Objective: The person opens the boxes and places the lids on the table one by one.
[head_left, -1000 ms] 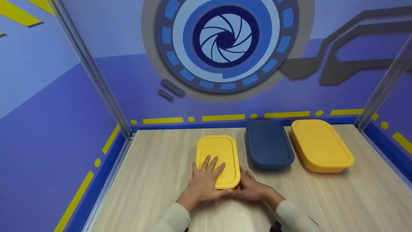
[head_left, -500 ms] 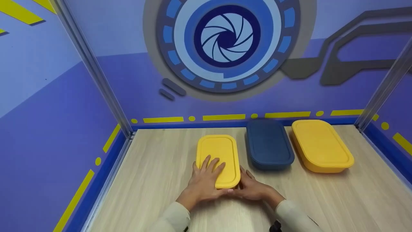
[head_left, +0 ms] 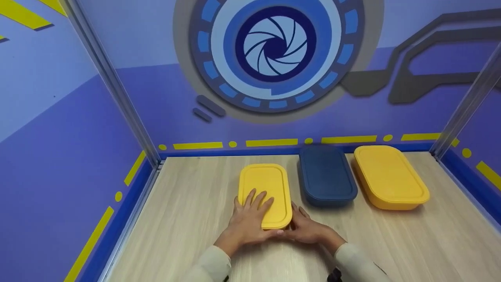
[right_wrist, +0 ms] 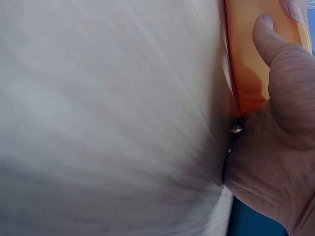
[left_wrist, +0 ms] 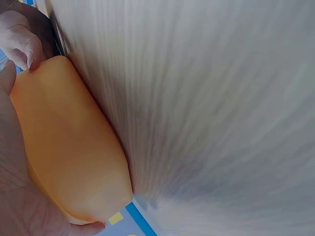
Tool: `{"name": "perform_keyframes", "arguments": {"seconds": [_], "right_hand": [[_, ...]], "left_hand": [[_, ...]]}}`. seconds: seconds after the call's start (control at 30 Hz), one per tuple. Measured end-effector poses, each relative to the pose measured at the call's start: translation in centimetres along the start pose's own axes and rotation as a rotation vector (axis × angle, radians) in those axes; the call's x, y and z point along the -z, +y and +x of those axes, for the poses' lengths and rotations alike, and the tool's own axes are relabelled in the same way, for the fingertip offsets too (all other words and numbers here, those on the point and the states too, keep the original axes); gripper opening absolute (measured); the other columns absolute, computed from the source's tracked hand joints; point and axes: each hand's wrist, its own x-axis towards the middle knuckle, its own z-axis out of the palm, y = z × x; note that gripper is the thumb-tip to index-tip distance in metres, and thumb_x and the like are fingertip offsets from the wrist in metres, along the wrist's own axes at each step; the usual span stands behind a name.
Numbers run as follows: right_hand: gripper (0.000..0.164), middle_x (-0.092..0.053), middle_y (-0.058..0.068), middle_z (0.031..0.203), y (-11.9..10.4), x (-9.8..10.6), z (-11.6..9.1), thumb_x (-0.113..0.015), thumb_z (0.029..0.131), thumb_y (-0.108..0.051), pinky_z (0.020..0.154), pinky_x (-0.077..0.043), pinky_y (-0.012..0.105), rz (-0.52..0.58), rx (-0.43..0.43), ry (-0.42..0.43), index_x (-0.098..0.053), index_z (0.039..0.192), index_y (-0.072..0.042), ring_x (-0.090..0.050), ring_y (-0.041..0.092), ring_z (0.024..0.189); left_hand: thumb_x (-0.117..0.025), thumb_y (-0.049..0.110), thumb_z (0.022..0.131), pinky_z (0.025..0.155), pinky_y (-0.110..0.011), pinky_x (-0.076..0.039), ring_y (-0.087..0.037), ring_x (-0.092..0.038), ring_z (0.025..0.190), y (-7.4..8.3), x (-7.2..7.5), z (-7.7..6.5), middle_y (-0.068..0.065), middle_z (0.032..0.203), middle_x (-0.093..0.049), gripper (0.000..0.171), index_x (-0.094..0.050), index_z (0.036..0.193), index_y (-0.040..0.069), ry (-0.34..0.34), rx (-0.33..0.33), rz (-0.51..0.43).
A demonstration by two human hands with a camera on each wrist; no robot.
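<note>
Two pale cream sleeves [head_left: 362, 263], a small black piece [head_left: 335, 275] beside the right one, bare fingers [head_left: 257, 201]

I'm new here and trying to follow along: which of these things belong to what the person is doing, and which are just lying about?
Part of the job, it seems:
yellow box
left hand, spread on top of it
right hand, at its near right corner

Apparently just lying about:
dark blue box, untouched
other yellow box, untouched
</note>
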Motion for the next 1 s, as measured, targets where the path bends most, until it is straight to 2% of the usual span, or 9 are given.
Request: {"name": "perform_keyframes", "arguments": {"seconds": [0.23,0.67,1.0], "right_hand": [[0.109,0.005,0.019,0.181,0.05,0.09,0.06,-0.071,0.098,-0.057,0.129,0.008,0.072,-0.018,0.000,0.006,-0.008,0.173,-0.012,0.010,0.043,0.168],[0.107,0.006,0.017,0.181,0.13,0.10,0.15,-0.070,0.099,-0.057,0.128,0.009,0.073,0.003,0.006,-0.002,-0.007,0.174,-0.015,0.013,0.041,0.168],[0.110,0.007,0.016,0.182,0.21,-0.02,0.13,-0.071,0.098,-0.057,0.129,0.009,0.071,0.013,0.002,0.003,-0.004,0.174,-0.015,0.011,0.038,0.169]], "left_hand": [[-0.031,0.102,0.082,0.119,-0.082,-0.025,-0.035,-0.016,0.169,-0.04,0.03,0.18,0.001,0.182,-0.017,0.110,-0.025,0.171,0.036,-0.023,0.010,0.020],[-0.035,0.101,0.082,0.117,-0.082,-0.028,-0.037,-0.026,0.165,-0.19,-0.24,0.16,-0.005,0.174,-0.034,0.108,-0.032,0.168,0.036,0.028,0.006,0.022],[-0.031,0.103,0.080,0.118,-0.082,-0.027,-0.036,-0.024,0.166,-0.03,-0.02,-0.02,-0.004,0.177,-0.029,0.110,-0.030,0.169,0.036,0.005,0.012,0.027]]}}
